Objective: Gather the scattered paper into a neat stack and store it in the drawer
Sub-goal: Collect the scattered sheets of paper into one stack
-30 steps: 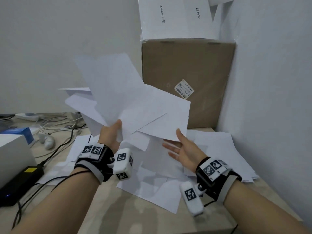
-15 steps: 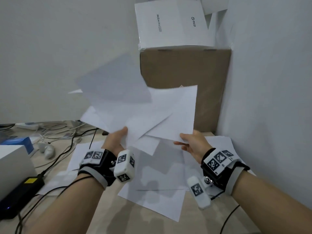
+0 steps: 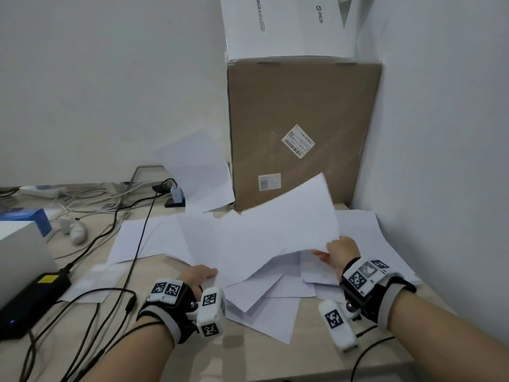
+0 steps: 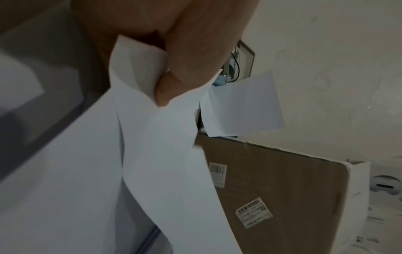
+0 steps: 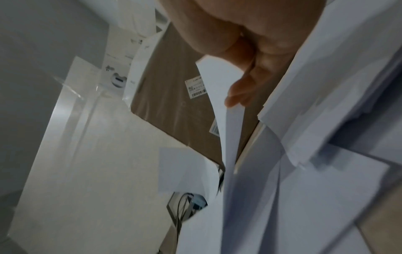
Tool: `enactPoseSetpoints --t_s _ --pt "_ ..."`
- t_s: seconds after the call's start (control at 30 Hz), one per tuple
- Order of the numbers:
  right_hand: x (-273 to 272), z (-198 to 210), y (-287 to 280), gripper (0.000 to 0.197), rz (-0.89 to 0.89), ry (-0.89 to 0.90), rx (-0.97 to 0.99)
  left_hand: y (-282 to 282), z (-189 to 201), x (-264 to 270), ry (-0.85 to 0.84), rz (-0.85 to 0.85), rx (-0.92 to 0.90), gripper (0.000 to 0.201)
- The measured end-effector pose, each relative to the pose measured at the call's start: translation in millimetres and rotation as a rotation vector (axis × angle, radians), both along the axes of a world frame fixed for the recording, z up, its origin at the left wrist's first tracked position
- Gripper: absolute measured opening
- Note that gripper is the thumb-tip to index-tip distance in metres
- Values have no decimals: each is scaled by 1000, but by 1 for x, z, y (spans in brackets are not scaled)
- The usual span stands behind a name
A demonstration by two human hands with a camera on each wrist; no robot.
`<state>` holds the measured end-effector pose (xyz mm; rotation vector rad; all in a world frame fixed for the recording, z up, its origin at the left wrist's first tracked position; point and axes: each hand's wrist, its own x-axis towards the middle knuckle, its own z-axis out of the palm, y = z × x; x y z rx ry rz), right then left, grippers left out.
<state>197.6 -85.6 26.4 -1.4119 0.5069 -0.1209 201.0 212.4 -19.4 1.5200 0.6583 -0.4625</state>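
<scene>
Both hands grip a loose, fanned bundle of white paper (image 3: 264, 238) held low over the worktop (image 3: 275, 359). The left hand (image 3: 197, 277) pinches the bundle's near left corner; in the left wrist view its thumb and fingers (image 4: 165, 92) are curled on the crumpled edges of several sheets. The right hand (image 3: 340, 252) pinches the right edge, with the fingers under the sheets and the thumb on top; in the right wrist view a fingertip (image 5: 234, 99) presses on one sheet's edge. The sheets in the bundle are not squared: their corners point different ways, and one sheet rises toward the brown carton (image 3: 303, 128). A single sheet (image 3: 198, 172) stands apart from the bundle, just left of the carton and in front of the wall; whether it touches anything cannot be told. More loose sheets (image 3: 270, 307) lie overlapped on the worktop under the hands, others (image 3: 137, 238) spread to the left, and a rough pile (image 3: 369, 232) lies by the right wall. The carton stands upright in the corner with a white box (image 3: 283, 26) on top of it. At the left are black cables (image 3: 129, 244), a black power brick (image 3: 33, 296), a grey case (image 3: 19, 255) and a blue box (image 3: 30, 219). No drawer shows in any view.
</scene>
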Motion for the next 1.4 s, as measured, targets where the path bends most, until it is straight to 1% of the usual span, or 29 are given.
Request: enactPoseSetpoints --t_s 0.07,0.1,0.13,0.17,0.23,0.27,0.3,0.37,0.43,0.47,0.53,0.57,0.63,0.67,0.7,0.77,0.8,0.83,0.93,1.0,1.07,1.13,1.23,1.33,1.4 --pt "6 9 -7 41 -129 -108 126 8 -2 1 11 35 12 50" --pt "8 14 -10 39 -173 -156 163 10 -1 -1 16 40 7 51" --pt "10 20 -12 32 -192 -193 195 13 -1 -3 20 38 17 51" --pt "11 26 -14 25 -196 -222 211 15 -2 -4 18 30 25 50" --pt "14 34 -14 22 -198 -261 236 18 -2 -8 17 8 32 44" --pt "14 36 -10 24 -184 -282 265 18 -3 -10 15 -10 29 44" --pt "13 37 -5 31 -164 -294 289 18 -2 -12 3 -24 8 45" --pt "10 38 10 40 -106 -292 322 13 1 -14 -31 -48 -9 44" --pt "4 37 27 44 -35 -249 335 8 2 -13 -90 -34 -37 43" --pt "2 34 36 46 -1 -215 343 4 3 -13 -118 -24 -73 42" --pt "-5 28 55 46 64 -119 343 -2 5 -13 -145 -21 -200 35" --pt "-9 23 64 45 103 -65 329 -4 6 -13 -153 -12 -263 36" --pt "-18 13 82 38 225 50 277 -7 6 -12 -155 7 -343 47" --pt "-23 9 90 33 313 117 228 -9 6 -12 -149 8 -343 52" --pt "-29 5 97 29 411 188 173 -11 5 -11 -147 3 -356 52" --pt "-39 -3 109 19 602 312 76 -13 4 -11 -149 -20 -353 44" --pt "-41 -6 112 12 678 354 30 -13 4 -9 -140 -35 -314 40" --pt "-42 -7 114 10 740 382 -18 -11 3 -6 -126 -47 -269 38" --pt "-37 -3 112 21 849 403 -191 -2 6 -2 -55 -71 -74 33" --pt "-26 4 104 28 828 373 -357 9 3 7 -56 -39 35 32" --pt "-12 13 94 28 734 308 -487 21 0 16 -85 25 88 37" --pt "10 22 88 25 633 230 -522 33 0 26 -161 101 143 31" --pt "44 38 94 16 553 116 -523 47 2 39 -199 189 123 29" --pt "84 47 114 9 556 18 -559 57 1 54 -246 249 90 28" --pt "112 49 132 10 583 -11 -593 63 -2 61 -254 263 85 27"
